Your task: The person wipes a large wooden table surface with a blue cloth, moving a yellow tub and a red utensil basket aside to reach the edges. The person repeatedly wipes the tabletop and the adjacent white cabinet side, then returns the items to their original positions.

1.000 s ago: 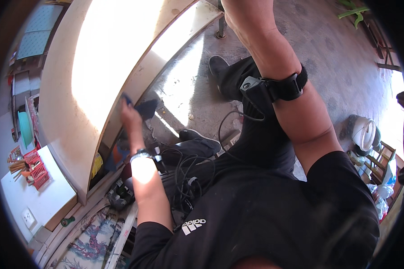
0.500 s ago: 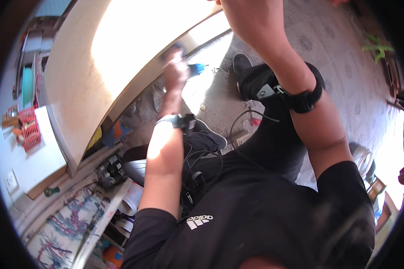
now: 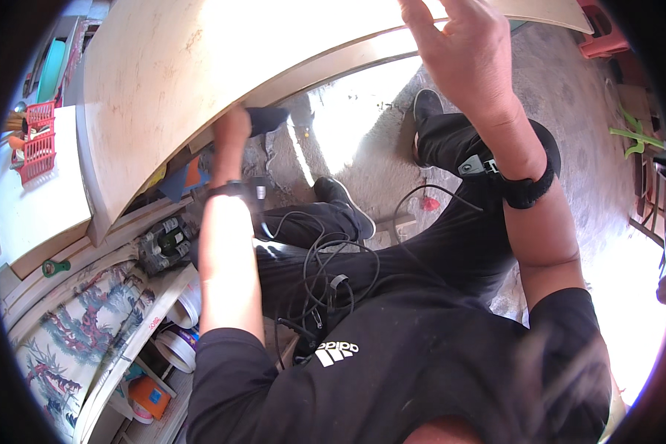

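Dk blue cloth (image 3: pixel 268 120) sits at underside/near edge of big pale wooden board (image 3: pixel 148 103), bunched, sticking out R of L hand (image 3: pixel 233 126). L grip: closed round cloth, fingers mostly hidden + a bit blurred. R hand (image 3: pixel 470 59) up at top of view, over far part of board edge; thumb apart from fingers, tips cut off by frame/glare, so can't tell if R grip holds or touches anything. Board: brown smudges on L part, strong sun glare mid. Blk strap on each wrist; blk cable (image 3: pixel 318 277) looped over person's lap. Below board: concrete floor (image 3: pixel 562 111) w/ sun patch, 2 dk shoes, small red scrap (image 3: pixel 429 203). L side: white desk (image 3: pixel 44 200) w/ red baskets (image 3: pixel 39 152); below it, green-handled item (image 3: pixel 55 268), tree-print panel (image 3: pixel 89 318), then shelf w/ tubs + orange pkg (image 3: pixel 149 398). Top R: red plastic stool (image 3: pixel 603 33), part cut off.
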Tool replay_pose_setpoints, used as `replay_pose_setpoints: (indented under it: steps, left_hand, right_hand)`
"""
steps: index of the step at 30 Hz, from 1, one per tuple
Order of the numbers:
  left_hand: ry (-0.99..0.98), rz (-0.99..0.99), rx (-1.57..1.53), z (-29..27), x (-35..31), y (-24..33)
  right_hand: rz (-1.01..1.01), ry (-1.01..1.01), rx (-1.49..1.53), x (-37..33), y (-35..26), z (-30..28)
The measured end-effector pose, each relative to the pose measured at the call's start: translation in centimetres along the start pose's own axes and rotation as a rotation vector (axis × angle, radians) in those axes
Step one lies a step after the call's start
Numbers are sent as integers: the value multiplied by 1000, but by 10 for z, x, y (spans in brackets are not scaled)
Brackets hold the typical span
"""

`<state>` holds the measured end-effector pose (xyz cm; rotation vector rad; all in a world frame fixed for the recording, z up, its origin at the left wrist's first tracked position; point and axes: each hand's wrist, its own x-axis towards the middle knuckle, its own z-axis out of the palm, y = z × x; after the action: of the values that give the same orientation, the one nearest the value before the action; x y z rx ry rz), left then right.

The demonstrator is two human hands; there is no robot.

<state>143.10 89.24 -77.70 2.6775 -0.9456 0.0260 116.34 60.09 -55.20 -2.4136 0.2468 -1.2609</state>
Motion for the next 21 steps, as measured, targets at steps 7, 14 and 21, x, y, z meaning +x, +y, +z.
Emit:
replay_pose_setpoints:
  steps: [7,14,21]
  left_hand:
    - [118,-65,38,-25,-15,-146]
    - [-34,-422,92,-32,-40,-109]
    - [125,-114,-161,0,-75,14]
  right_hand:
    - [8,24,14,11,-6,1]
    - [29,62,58,11,-8,4]
    - [30,29,58,12,-6,15]
